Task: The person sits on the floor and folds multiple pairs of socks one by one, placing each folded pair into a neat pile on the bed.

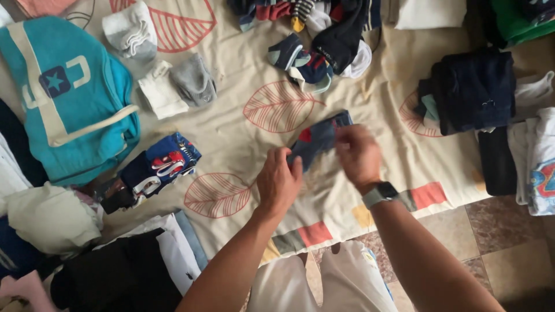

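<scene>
Dark blue-grey cloth with a small red patch, a sock [317,138] by its look, is stretched between the person's two hands above the middle of a cream bedsheet [243,133] printed with red leaf outlines. The left hand [278,182] pinches the near end of the sock, fingers curled closed around the fabric. The right hand [357,155] grips the far right end, fingers also closed on it; this hand is a little blurred. A grey watch [378,194] sits on the right wrist.

Left of the hands, near the sheet's edge, lies a bundle of dark blue cloth with red and white print [165,164]. Further left is a large turquoise garment [69,104] with pale stripes and a star. Beyond it, toward the far left, are a rolled white and grey piece [132,32] and a folded white and grey pair [176,86] side by side.

At the far middle, a loose heap of mixed socks [324,34] in navy, black, white and red is spread out, well apart from the hands. To the right sits a folded stack of dark navy clothes [471,89], with white garments [537,150] just beside it at the right edge.

At the near left are folded black and white clothes [144,266] and a cream bundle [49,216]. Brown floor tiles [497,242] show at the near right, beyond the sheet's hem with its coloured blocks.
</scene>
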